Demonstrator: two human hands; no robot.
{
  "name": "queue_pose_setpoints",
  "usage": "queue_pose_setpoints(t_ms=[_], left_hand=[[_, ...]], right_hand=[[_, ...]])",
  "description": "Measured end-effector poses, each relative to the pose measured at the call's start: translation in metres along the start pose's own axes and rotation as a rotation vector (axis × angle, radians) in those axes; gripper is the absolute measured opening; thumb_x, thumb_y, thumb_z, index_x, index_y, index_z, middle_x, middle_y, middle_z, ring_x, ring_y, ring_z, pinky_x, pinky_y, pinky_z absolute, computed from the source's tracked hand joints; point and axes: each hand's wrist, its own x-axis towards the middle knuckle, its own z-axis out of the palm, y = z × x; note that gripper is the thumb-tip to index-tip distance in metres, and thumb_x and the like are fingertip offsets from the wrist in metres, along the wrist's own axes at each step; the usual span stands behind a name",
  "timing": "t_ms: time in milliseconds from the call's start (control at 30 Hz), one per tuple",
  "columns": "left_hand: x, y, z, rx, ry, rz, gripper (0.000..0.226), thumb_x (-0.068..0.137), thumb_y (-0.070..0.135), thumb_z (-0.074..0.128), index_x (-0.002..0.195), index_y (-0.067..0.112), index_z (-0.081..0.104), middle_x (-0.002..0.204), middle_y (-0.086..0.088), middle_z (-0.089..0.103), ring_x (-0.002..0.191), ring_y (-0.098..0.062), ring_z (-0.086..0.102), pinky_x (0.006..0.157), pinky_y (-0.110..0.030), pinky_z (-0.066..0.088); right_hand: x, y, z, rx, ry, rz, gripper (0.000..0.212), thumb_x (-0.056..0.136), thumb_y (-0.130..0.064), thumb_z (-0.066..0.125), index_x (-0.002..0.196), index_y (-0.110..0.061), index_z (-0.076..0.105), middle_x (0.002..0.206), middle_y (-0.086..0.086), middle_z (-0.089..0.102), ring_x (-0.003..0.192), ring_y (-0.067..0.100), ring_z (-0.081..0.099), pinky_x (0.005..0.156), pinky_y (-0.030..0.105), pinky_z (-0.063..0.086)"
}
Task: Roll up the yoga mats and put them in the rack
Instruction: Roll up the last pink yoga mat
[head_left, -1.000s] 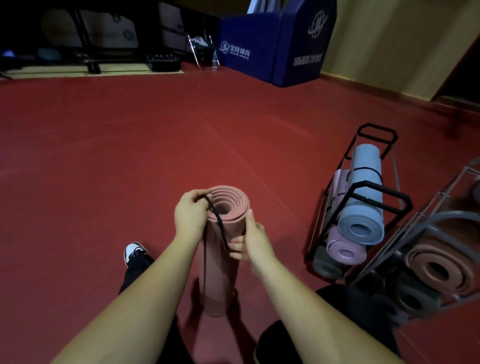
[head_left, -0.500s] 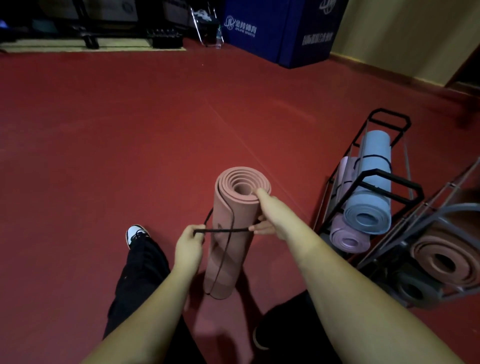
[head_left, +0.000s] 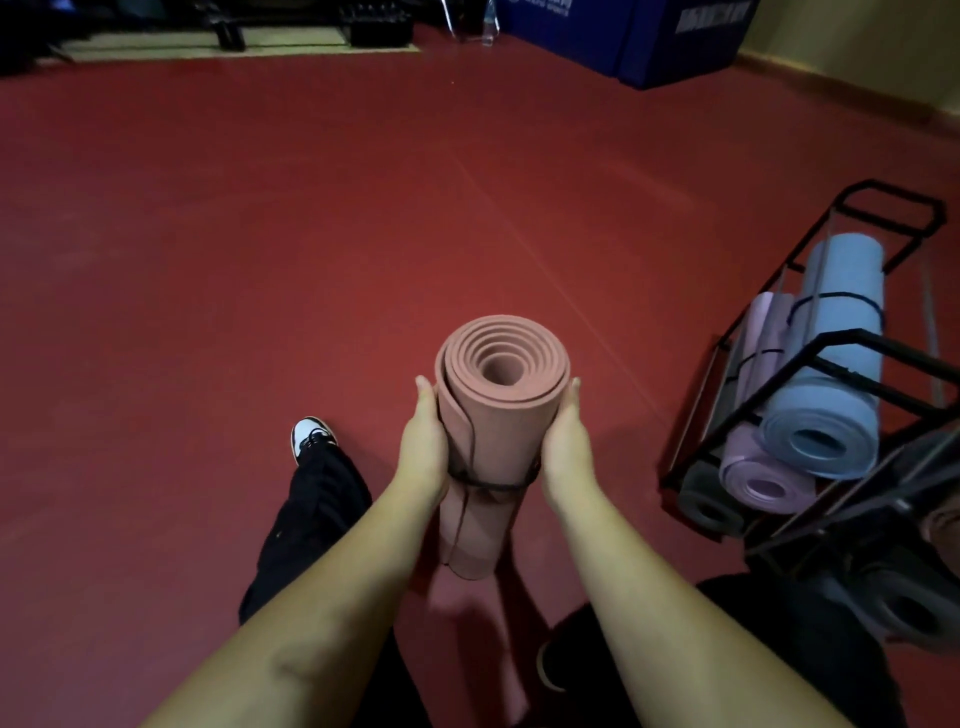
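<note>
Both hands (head_left: 423, 447) now clasp strapped mat (head_left: 501, 415).

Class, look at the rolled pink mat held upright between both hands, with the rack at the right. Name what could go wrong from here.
1. The pink mat is held only by the left hand and right hand at its sides, so it might slip down.
2. The black strap circles it at one place only; the top layers could loosen.
3. The rack already holds a blue mat, so the fit may be tight.
</note>
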Motion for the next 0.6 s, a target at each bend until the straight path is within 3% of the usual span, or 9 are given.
queue_pose_setpoints(t_ms=[100,200,333,467,533,600], left_hand=[[0.02,-0.01,0.002,0.023,0.003,-0.051,0.066,0.099,0.063,0.035,0.127,0.011,0.064,0.118,-0.006,0.067,0.093,-0.017,0.058,0.086,-0.031,0.041],[0.039,-0.029,-0.001,0.08,0.031,-0.109,0.066,0.098,0.065,0.038,0.127,0.012,0.064,0.114,-0.001,0.067,0.086,-0.015,0.059,0.086,-0.033,0.043],[0.057,-0.055,-0.009,0.149,0.056,-0.171,0.055,0.1,0.058,0.042,0.124,0.014,0.065,0.104,0.001,0.069,0.08,-0.008,0.058,0.082,-0.03,0.042],[0.075,-0.073,-0.014,0.211,0.08,-0.259,0.055,0.099,0.052,0.049,0.127,0.007,0.064,0.119,-0.01,0.069,0.089,-0.019,0.062,0.081,-0.034,0.047],[0.08,-0.077,-0.016,0.213,0.121,-0.302,0.05,0.1,0.043,0.051,0.126,0.002,0.064,0.119,-0.015,0.069,0.097,-0.024,0.063,0.083,-0.038,0.051],[0.084,-0.077,-0.018,0.154,0.153,-0.333,0.043,0.104,0.032,0.046,0.123,-0.003,0.063,0.108,-0.012,0.071,0.102,-0.026,0.062,0.08,-0.032,0.054]], right_hand=[[0.018,0.016,0.004,-0.022,-0.002,0.049,0.066,0.101,-0.058,0.027,0.135,-0.01,0.058,0.137,0.008,0.058,0.13,0.022,0.049,0.1,0.026,0.034],[0.037,0.039,0.003,-0.045,-0.007,0.13,0.067,0.1,-0.059,0.029,0.133,-0.009,0.06,0.135,0.01,0.059,0.129,0.024,0.049,0.092,0.026,0.032],[0.058,0.063,0.005,-0.031,-0.02,0.183,0.066,0.1,-0.06,0.03,0.133,-0.01,0.06,0.136,0.01,0.058,0.128,0.023,0.049,0.095,0.027,0.034],[0.078,0.09,0.009,0.057,-0.008,0.266,0.061,0.102,-0.053,0.033,0.132,-0.007,0.059,0.131,0.009,0.06,0.12,0.019,0.051,0.094,0.027,0.035],[0.087,0.104,0.011,0.156,-0.013,0.336,0.062,0.102,-0.054,0.033,0.134,-0.007,0.058,0.132,0.003,0.059,0.117,0.019,0.054,0.099,0.031,0.039],[0.098,0.122,0.008,0.247,-0.079,0.37,0.058,0.105,-0.049,0.025,0.144,-0.012,0.046,0.141,-0.001,0.054,0.123,0.017,0.052,0.103,0.031,0.038]])
